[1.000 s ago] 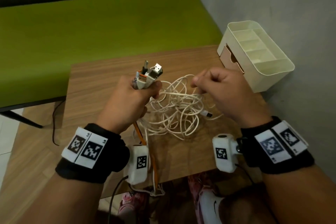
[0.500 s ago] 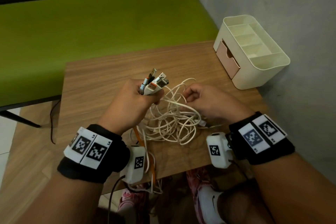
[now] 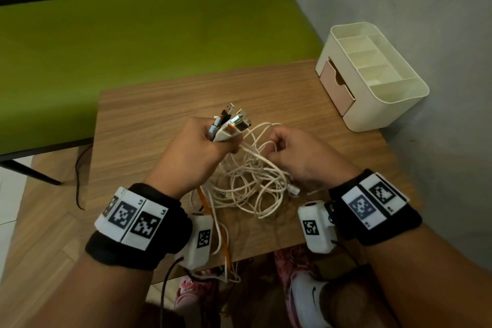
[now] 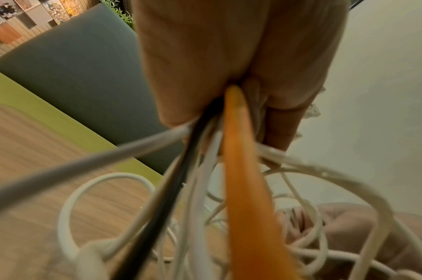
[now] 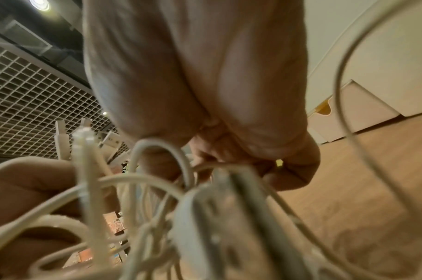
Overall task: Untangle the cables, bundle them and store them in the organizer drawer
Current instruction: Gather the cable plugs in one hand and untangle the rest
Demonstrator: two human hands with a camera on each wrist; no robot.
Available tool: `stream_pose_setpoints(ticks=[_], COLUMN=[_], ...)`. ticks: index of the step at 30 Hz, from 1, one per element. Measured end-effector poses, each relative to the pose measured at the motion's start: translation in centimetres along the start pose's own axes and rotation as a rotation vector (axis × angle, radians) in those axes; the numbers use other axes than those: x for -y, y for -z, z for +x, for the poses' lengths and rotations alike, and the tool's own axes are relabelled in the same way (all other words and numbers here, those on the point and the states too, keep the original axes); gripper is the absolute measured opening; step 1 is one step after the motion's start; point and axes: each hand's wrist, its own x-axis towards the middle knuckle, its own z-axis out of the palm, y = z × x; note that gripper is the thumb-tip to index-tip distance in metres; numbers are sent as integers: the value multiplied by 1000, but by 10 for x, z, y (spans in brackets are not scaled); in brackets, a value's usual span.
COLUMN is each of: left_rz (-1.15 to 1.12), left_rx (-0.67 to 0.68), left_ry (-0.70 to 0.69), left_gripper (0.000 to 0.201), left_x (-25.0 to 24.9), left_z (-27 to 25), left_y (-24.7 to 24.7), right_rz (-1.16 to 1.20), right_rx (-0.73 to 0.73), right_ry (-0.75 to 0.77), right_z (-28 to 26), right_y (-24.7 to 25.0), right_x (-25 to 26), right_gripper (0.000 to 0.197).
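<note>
A tangle of white cables [image 3: 250, 181] lies on the wooden table [image 3: 149, 120]. My left hand [image 3: 197, 152] grips a bunch of cable plugs [image 3: 231, 124] that stick up out of the fist. In the left wrist view an orange cable [image 4: 243, 189], a black one and several white ones run down out of that fist [image 4: 229, 66]. My right hand [image 3: 295, 152] is curled just right of the tangle and pinches white cable strands [image 5: 229, 166] near its top loop. The cream organizer [image 3: 372, 74] with a pink drawer [image 3: 336, 85], drawn out a little, stands at the table's far right corner.
A green bench [image 3: 146, 34] runs behind the table and a grey wall [image 3: 426, 21] stands to the right. Some cables hang over the table's near edge [image 3: 226, 255]. Shoes [image 3: 306, 290] show on the floor below.
My right hand has come down and closer to the tangle, from a raised pinch to a low one. The left fist with the plugs has stayed about where it was.
</note>
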Motion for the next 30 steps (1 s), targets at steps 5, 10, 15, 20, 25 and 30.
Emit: stream_pose_setpoints(ticks=[5,10,15,20,25,30], left_rz=[-10,-15,-38,-119,-107,-71], left_rx=[17,4,-77,-115,-169,-176], left_ry=[36,-2,-54,-85,-145,-92], left_gripper=[30,25,28,14,38,34], left_x=[3,0,4,6,-3,2], left_z=[1,0,3,5,3,8], left_y=[1,1,-1,-5,-17,-14], right_rz=[92,106,173,311,321,431], right_rx=[-231,-368,-434,-444,-343,-132], right_ry=[159,237,258,250,219,218], right_z=[-5,-12,-15,-17,-14,-19], right_y=[-1,2,5,9,10,17], right_x=[5,8,12,11,9,8], right_gripper=[23,30,28,30,34,29])
